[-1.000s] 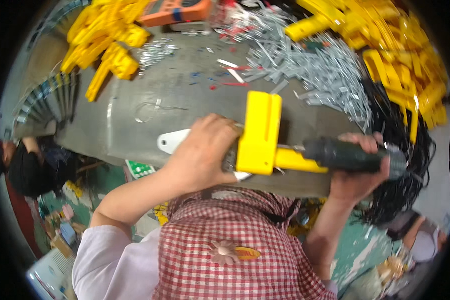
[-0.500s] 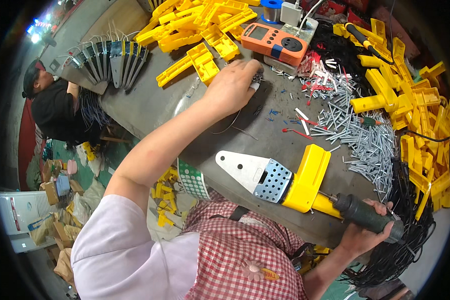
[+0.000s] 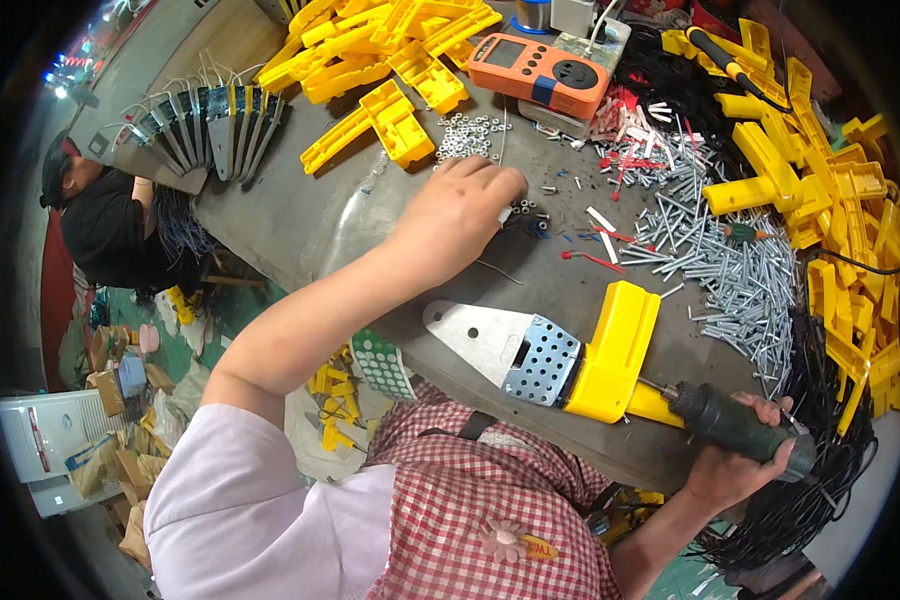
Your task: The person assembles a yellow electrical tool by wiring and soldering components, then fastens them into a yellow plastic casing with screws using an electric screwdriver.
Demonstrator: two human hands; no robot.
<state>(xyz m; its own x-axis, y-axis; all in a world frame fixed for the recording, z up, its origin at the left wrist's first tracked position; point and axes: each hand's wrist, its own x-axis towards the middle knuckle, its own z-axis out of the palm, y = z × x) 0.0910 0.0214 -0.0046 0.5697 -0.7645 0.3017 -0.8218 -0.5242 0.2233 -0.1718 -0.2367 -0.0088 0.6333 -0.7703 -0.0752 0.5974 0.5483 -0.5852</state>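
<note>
My left hand [image 3: 460, 215] is over the grey tabletop with its fingers curled down, and their tips are hidden; whether they pinch anything does not show. Just beyond it lies a pile of small metal nuts [image 3: 462, 135], and a few more nuts [image 3: 536, 222] are scattered by its right side. My right hand [image 3: 735, 470] is wrapped round a dark electric screwdriver [image 3: 722, 425]. The screwdriver's bit points left, at a yellow plastic handle [image 3: 615, 355]. Joined to that handle are a perforated metal plate [image 3: 544, 362] and a pale triangular blade [image 3: 480, 335], lying near the table's front edge.
Long screws [image 3: 725, 280] are heaped on the right, beside yellow plastic parts [image 3: 770, 175] and black cables [image 3: 800, 510]. An orange meter [image 3: 538, 75] stands at the back near more yellow housings [image 3: 395, 120]. Finished-looking blades [image 3: 215, 125] fan out at the far left, near another person [image 3: 110, 220].
My left hand has drawn back toward me, uncovering the pile of nuts and the loose nuts beside it. My right hand and the screwdriver stay nearly where they were.
</note>
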